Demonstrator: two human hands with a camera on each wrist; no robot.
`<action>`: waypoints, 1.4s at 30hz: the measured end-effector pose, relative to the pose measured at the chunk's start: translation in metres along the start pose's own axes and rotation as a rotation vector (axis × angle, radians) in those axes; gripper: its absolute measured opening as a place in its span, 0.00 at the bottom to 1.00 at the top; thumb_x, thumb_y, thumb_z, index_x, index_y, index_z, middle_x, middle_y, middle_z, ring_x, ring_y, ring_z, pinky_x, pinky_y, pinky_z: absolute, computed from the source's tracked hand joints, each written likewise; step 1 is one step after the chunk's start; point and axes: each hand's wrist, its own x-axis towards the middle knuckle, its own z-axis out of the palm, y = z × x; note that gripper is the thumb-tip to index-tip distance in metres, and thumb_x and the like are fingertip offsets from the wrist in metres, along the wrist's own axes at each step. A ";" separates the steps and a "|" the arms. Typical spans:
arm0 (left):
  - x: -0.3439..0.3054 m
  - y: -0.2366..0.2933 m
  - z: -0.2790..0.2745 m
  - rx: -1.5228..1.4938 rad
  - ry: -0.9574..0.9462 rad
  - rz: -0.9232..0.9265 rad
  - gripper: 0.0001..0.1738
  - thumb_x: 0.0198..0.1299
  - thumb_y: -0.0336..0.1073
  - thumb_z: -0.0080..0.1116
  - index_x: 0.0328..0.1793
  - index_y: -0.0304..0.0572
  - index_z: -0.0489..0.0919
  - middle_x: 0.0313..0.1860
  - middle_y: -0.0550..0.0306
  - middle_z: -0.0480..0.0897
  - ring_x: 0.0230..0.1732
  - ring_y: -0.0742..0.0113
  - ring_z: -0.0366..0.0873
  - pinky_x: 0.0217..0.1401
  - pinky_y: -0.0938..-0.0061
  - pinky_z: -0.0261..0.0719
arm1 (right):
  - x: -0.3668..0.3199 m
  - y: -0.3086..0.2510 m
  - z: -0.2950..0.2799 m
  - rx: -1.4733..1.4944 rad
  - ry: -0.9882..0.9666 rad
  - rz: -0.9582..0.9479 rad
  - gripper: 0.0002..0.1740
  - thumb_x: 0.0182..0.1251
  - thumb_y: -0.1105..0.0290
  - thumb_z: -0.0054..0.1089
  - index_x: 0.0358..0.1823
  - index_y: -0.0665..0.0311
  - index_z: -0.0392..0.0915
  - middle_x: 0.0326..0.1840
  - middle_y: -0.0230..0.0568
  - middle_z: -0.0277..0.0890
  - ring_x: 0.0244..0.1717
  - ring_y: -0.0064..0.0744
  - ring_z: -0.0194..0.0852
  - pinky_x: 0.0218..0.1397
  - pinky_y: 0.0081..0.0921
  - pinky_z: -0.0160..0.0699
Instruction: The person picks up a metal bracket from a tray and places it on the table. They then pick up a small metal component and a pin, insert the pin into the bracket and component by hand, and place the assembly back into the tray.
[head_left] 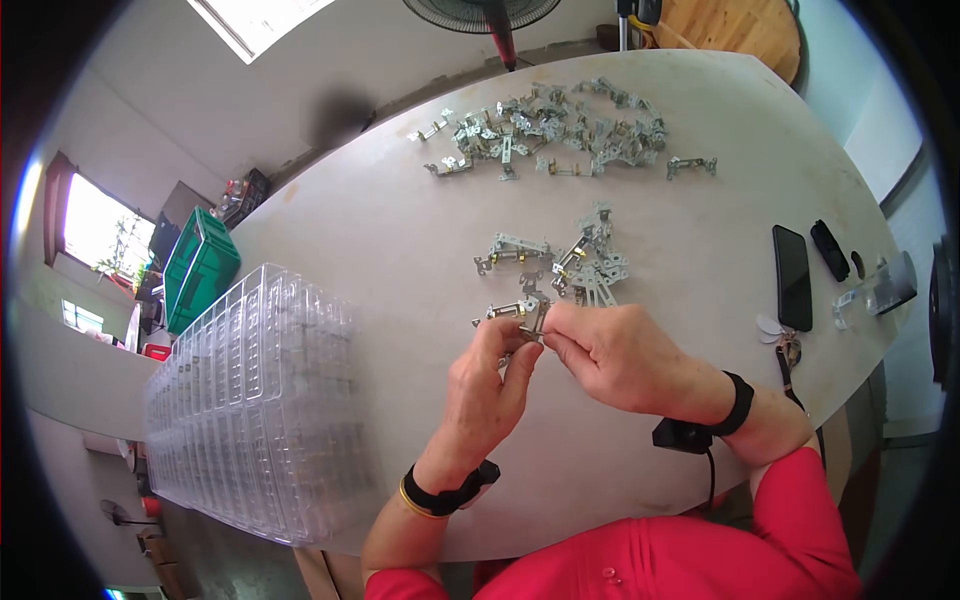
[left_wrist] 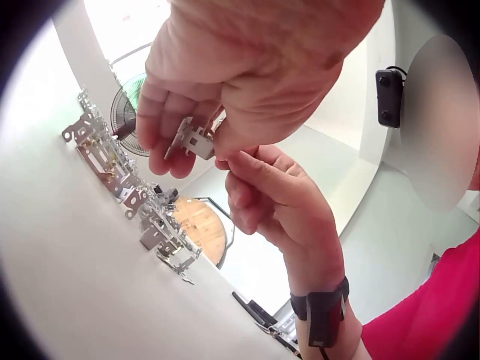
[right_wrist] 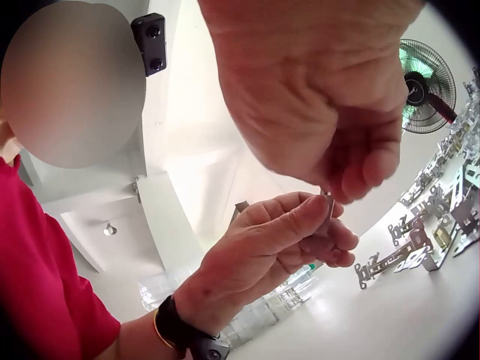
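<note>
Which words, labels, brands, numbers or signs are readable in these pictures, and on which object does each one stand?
No text can be read.
Round hub of the black-caged fan: any marking is too small to read.
Small silvery metal bracket between the fingers: no readable mark.
Black smartphone with dark screen: no readable text.
Stacked clear plastic trays and green plastic crate: no readable label.

One far heap [head_left: 540, 125] and one near heap of metal parts [head_left: 574, 256]. Right, one phone [head_left: 792, 278]; left, one green crate [head_left: 203, 268].
</note>
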 end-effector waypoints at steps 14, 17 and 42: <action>-0.045 -0.012 -0.056 -0.110 -0.103 -0.582 0.13 0.77 0.36 0.56 0.55 0.30 0.79 0.39 0.61 0.84 0.41 0.75 0.80 0.48 0.77 0.80 | -0.014 0.001 0.012 0.432 -0.729 0.253 0.07 0.76 0.69 0.55 0.46 0.64 0.77 0.30 0.41 0.81 0.31 0.36 0.82 0.38 0.34 0.79; -0.055 -0.018 -0.063 -0.065 -0.137 -0.654 0.13 0.76 0.37 0.57 0.54 0.30 0.81 0.37 0.64 0.81 0.39 0.76 0.77 0.45 0.78 0.78 | -0.017 0.009 0.022 0.478 -0.874 0.271 0.08 0.75 0.68 0.55 0.45 0.65 0.79 0.30 0.42 0.81 0.33 0.35 0.81 0.39 0.33 0.78; -0.064 -0.021 -0.049 0.577 -0.097 -0.343 0.10 0.64 0.32 0.64 0.44 0.33 0.78 0.35 0.39 0.83 0.37 0.41 0.82 0.41 0.56 0.80 | -0.015 0.049 0.033 0.726 -1.127 0.406 0.11 0.80 0.65 0.58 0.48 0.65 0.81 0.35 0.32 0.84 0.36 0.20 0.82 0.43 0.23 0.82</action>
